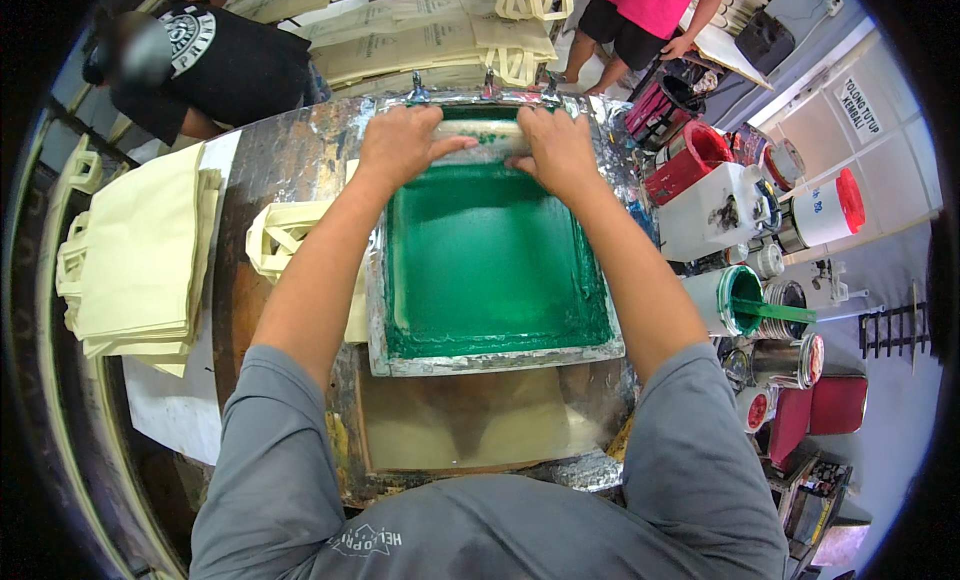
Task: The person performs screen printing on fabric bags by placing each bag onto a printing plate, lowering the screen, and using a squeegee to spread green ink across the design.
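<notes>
Our left hand (400, 145) and right hand (555, 150) grip the pale long squeegee (478, 140), probably wooden, at the far edge of the green-inked metal-framed printing screen (495, 265), ready for even pressing.

Setting: a screen-printing workshop. Evidence: framed printing screen (497, 270) flooded with green ink on a stained worktable (290, 160); stack of blank cream tote bags (140, 255) at the table's left edge; printed bags (420, 35) beyond its far edge; open paint tubs (735, 298), probably ink, crowded to the right.
</notes>
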Tool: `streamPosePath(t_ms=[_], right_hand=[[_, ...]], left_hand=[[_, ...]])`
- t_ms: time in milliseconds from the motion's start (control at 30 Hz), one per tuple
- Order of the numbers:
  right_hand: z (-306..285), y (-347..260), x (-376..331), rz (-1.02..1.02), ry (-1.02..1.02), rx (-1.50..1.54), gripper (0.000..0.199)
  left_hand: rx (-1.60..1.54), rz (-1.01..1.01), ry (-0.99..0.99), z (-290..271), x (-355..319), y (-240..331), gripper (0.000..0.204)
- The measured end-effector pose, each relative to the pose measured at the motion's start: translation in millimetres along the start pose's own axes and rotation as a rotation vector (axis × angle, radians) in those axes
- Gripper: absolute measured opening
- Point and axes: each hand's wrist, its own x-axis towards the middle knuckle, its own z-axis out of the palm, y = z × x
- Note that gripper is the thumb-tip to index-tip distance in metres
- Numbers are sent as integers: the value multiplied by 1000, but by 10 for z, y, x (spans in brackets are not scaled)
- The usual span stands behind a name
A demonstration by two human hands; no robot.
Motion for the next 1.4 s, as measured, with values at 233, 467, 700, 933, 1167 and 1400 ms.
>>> streamPosePath(t_ms=[233, 467, 700, 933, 1167, 1400], right_hand=[[-344, -363, -762, 33, -26, 16, 57], [-950, -930, -1831, 43, -92, 92, 57], [-980, -919, -1794, 77, -170, 86, 53], [-988, -1057, -1948, 20, -112, 33, 48], [-1185, -882, -2018, -107, -171, 26, 49], [-1079, -1166, -2180, -22, 59, 201, 43]], left_hand=[[-32, 16, -6, -294, -676, 373, 71], [-72, 88, 74, -909, -1796, 956, 61], [-111, -1, -61, -1017, -1678, 971, 64], [-304, -197, 217, -1045, -2781, 766, 117], [-226, -383, -125, -907, -3211, 625, 109], [-196, -350, -50, -1041, -3183, 707, 88]])
